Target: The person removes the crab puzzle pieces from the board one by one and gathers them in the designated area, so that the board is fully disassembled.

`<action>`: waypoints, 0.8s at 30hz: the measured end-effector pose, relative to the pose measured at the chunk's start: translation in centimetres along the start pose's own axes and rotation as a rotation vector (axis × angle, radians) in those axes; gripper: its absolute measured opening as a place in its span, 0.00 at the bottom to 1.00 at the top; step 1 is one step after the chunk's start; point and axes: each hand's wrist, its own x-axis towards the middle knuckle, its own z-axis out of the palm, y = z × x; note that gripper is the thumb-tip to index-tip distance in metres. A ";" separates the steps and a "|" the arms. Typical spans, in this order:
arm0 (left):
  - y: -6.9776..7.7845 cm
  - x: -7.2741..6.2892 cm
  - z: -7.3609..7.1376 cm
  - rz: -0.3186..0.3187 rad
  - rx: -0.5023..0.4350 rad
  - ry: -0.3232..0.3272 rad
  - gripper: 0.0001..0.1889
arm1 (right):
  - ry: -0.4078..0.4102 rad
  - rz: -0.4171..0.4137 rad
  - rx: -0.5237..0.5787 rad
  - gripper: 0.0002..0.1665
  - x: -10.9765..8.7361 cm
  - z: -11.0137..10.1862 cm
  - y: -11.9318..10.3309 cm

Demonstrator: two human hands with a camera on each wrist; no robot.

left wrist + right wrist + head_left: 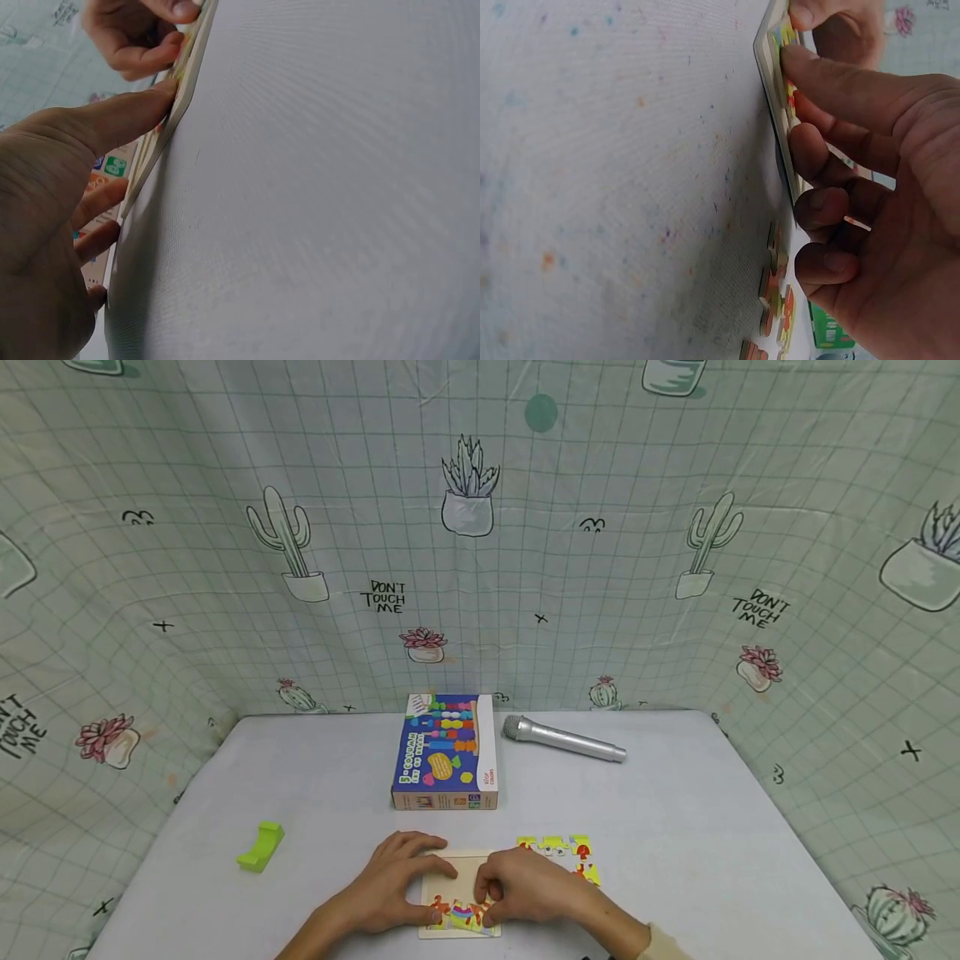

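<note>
A shallow wooden puzzle board [463, 870] lies near the table's front edge, its near part filled with colourful jigsaw pieces [459, 913]. At its left side is my left hand [386, 887], fingers spread; the thumb [127, 116] presses on the pieces by the near left corner. My right hand [528, 887] pinches a puzzle piece at the board's near right, between thumb [840, 79] and index finger, which partly hide it. The other right fingers are curled. Loose puzzle pieces [553, 843] lie on the table right of the board, partly covered by the right hand.
A blue and white toy box [446, 756] lies behind the board. To its right is a silver microphone [570, 742]. A lime-green curved block [261, 847] sits at the left of the white table [720, 843]. A patterned cloth [525, 568] hangs around the back and sides.
</note>
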 end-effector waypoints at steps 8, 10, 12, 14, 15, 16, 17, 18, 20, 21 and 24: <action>0.3 -0.1 0.1 0.030 -0.058 -0.023 0.11 | -0.005 -0.001 -0.040 0.10 0.5 0.2 -0.3; 0.3 -0.2 0.1 0.031 -0.074 -0.036 0.10 | -0.004 -0.008 -0.048 0.10 0.6 0.2 -0.5; 0.3 -0.2 0.1 0.037 -0.087 -0.043 0.10 | 0.000 -0.008 -0.057 0.10 0.6 0.2 -0.6; 0.3 -0.2 0.1 0.051 -0.086 -0.047 0.09 | 0.008 0.003 -0.068 0.10 0.5 0.1 -0.7; 0.3 -0.3 0.1 0.058 -0.082 -0.047 0.09 | 0.012 0.014 -0.074 0.10 0.4 0.1 -0.7; 0.3 -0.3 0.1 0.065 -0.078 -0.049 0.09 | 0.016 0.026 -0.083 0.10 0.3 0.0 -0.7; 0.3 -0.3 0.1 0.070 -0.073 -0.051 0.09 | 0.020 0.037 -0.093 0.11 0.2 0.0 -0.7; 0.3 -0.3 0.1 0.072 -0.070 -0.053 0.09 | 0.024 0.045 -0.105 0.12 0.0 -0.1 -0.7; 0.3 -0.3 0.1 0.069 -0.064 -0.053 0.08 | 0.030 0.052 -0.129 0.14 -0.2 -0.1 -0.8; 0.3 -0.3 0.1 0.062 -0.062 -0.052 0.08 | 0.030 0.050 -0.136 0.14 -0.3 -0.1 -0.8; 0.4 -0.3 0.1 0.041 -0.055 -0.040 0.07 | 0.034 0.039 -0.147 0.15 -0.4 -0.2 -0.9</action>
